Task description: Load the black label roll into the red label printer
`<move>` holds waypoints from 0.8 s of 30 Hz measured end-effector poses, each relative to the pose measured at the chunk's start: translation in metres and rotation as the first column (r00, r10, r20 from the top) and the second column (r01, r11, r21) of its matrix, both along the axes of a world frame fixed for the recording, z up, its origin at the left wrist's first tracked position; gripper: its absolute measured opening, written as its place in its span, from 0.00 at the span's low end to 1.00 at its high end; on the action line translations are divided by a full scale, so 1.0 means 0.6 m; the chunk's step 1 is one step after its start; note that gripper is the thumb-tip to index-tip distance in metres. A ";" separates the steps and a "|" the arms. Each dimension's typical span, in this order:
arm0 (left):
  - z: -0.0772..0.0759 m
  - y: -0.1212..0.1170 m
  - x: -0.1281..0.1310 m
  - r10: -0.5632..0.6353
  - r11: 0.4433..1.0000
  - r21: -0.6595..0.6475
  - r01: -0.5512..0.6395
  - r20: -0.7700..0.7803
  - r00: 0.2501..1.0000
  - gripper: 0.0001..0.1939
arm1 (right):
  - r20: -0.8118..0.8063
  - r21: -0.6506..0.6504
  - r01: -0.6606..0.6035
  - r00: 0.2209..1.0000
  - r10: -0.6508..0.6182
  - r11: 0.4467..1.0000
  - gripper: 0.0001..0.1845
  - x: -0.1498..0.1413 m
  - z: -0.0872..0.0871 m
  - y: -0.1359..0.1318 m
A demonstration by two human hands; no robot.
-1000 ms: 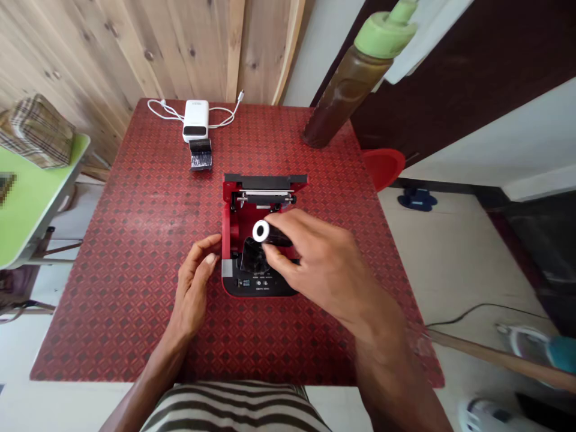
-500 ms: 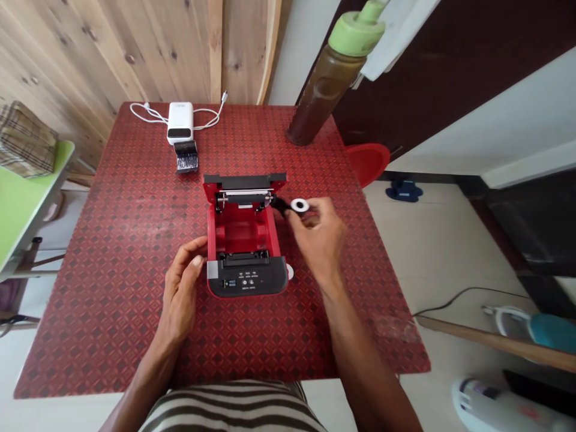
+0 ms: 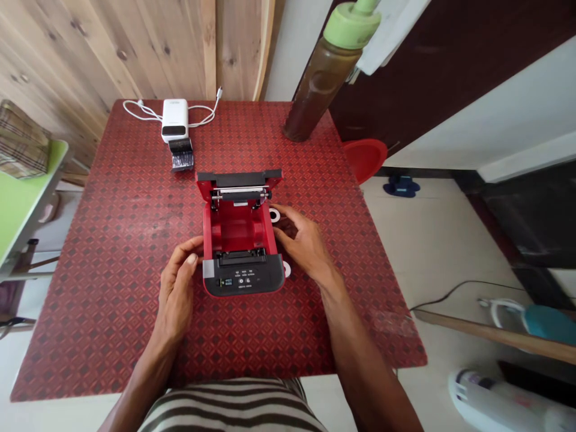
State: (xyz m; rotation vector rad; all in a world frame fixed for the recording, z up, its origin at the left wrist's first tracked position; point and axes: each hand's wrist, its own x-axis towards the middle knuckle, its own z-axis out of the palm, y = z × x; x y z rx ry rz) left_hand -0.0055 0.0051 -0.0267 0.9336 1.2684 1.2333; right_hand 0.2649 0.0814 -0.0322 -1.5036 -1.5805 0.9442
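A red and black label printer [image 3: 243, 276] lies on the table with its lid [image 3: 240, 179] raised. Its red paper bay [image 3: 238, 228] is bare inside. My left hand [image 3: 177, 282] rests against the printer's left wall, fingers bent and touching it. On the other side, my right hand [image 3: 306, 240] curls its fingers and thumb round a small roll with a white end ring [image 3: 275, 215], close against the printer. Most of that roll is hidden. Another white disc [image 3: 287, 270] pokes out beside the printer's front right corner.
Farther back lie a white power bank [image 3: 174, 120] with its cable and a piece of black film [image 3: 182, 155]. A tall bottle with a green cap [image 3: 321, 84] stands at the rear right. The table [image 3: 112, 240] has a red patterned top; a red stool [image 3: 366, 157] is beyond it.
My right hand has brought the roll and its black strip left and down to the printer's right side; the strip is now out of sight. My left hand stays at the printer.
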 end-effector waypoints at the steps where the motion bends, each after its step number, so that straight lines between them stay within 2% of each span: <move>1: -0.001 0.000 0.000 0.000 1.000 -0.002 0.000 0.011 1.000 0.22 | 0.001 -0.009 0.002 1.000 -0.002 1.000 0.25 0.000 0.000 0.001; 6: 0.000 0.000 0.000 0.010 1.000 -0.006 -0.010 0.023 1.000 0.21 | 0.017 -0.032 0.031 0.999 -0.030 0.999 0.31 0.014 0.019 -0.017; 9: 0.003 -0.001 0.001 0.006 1.000 -0.008 -0.006 0.027 1.000 0.21 | 0.105 -0.019 0.069 0.992 -0.067 0.997 0.22 0.038 0.042 -0.062; 10: 0.004 -0.001 0.001 0.003 1.000 -0.012 -0.002 0.029 1.000 0.21 | 0.139 -0.029 0.055 0.989 -0.051 0.998 0.18 0.045 0.048 -0.081; 12: 0.005 -0.001 0.001 0.001 1.000 -0.026 0.000 0.032 0.999 0.21 | 0.144 -0.133 -0.016 0.989 0.035 0.991 0.15 0.051 0.056 -0.120; 14: 0.005 0.000 0.001 0.008 0.999 -0.034 -0.007 0.029 1.000 0.21 | 0.128 -0.188 -0.013 0.991 0.037 0.982 0.18 0.042 0.054 -0.149; 16: 0.005 0.000 0.002 0.015 0.999 -0.032 -0.014 0.026 1.000 0.21 | 0.117 -0.168 0.024 0.993 -0.004 0.985 0.18 0.022 0.046 -0.164; 20: 0.007 0.001 0.002 0.004 1.000 -0.029 -0.004 0.010 1.000 0.21 | 0.108 -0.080 0.072 0.992 -0.064 0.994 0.09 -0.011 0.025 -0.166; 24: 0.009 0.002 0.002 -0.007 0.999 -0.031 0.006 -0.014 1.000 0.23 | 0.021 -0.096 0.113 0.994 -0.112 0.989 0.12 0.004 0.029 -0.170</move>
